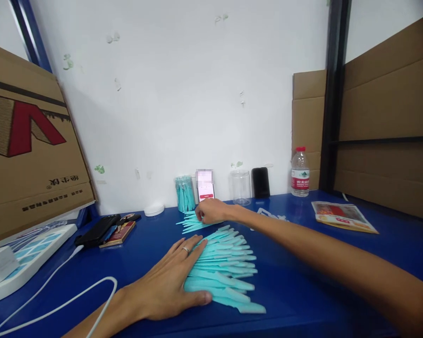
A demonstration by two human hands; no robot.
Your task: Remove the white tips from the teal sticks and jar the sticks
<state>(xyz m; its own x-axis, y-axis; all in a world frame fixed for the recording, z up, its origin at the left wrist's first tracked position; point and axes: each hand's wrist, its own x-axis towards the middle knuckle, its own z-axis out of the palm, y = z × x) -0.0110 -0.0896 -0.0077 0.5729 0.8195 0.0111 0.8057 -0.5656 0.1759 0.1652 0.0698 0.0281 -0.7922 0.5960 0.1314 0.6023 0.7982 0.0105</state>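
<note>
Head view: our left hand lies spread flat on the left side of a fanned pile of thin turquoise plastic sticks on the blue tabletop. Our right hand curls over a smaller turquoise stick bunch behind it; we can't tell if it's gripping any.

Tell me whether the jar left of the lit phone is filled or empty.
Filled: turquoise sticks stand packed inside the clear jar, visible through its wall. Whether more would fit, I cannot tell.
</note>
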